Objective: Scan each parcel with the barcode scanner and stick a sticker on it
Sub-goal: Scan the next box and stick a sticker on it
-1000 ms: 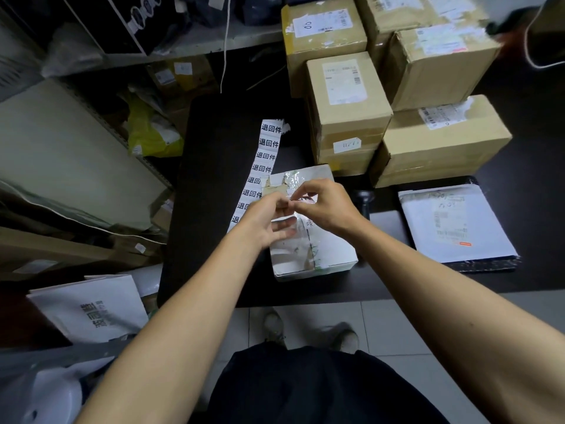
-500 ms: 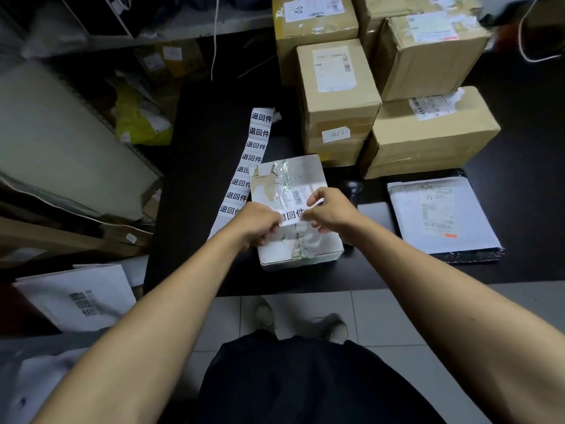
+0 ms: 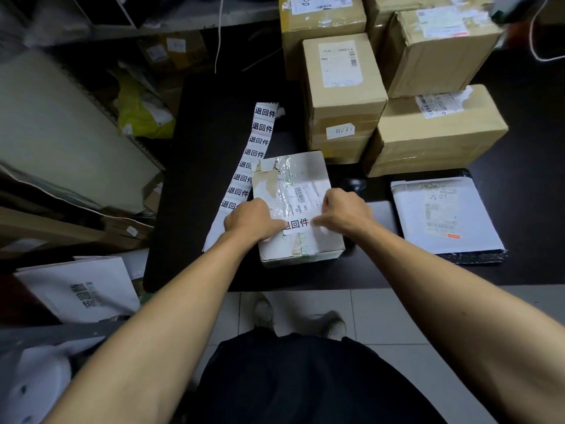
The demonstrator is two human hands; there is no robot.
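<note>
A: From the head view, where's the parcel?
B: White parcel (image 3: 295, 206) lies on the black table (image 3: 211, 166), beside the sticker strip (image 3: 247, 166)
A: And the hands?
B: Left hand (image 3: 252, 220) and right hand (image 3: 344, 214), fingers curled, pinch the sticker (image 3: 296, 224) ends against its top

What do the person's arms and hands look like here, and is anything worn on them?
Both forearms are bare from the frame edge down to the wrist; no sleeve shows. The left hand and the right hand wear no glove, and I see no watch, ring or bracelet. No markings or cables are visible on either arm.
</note>
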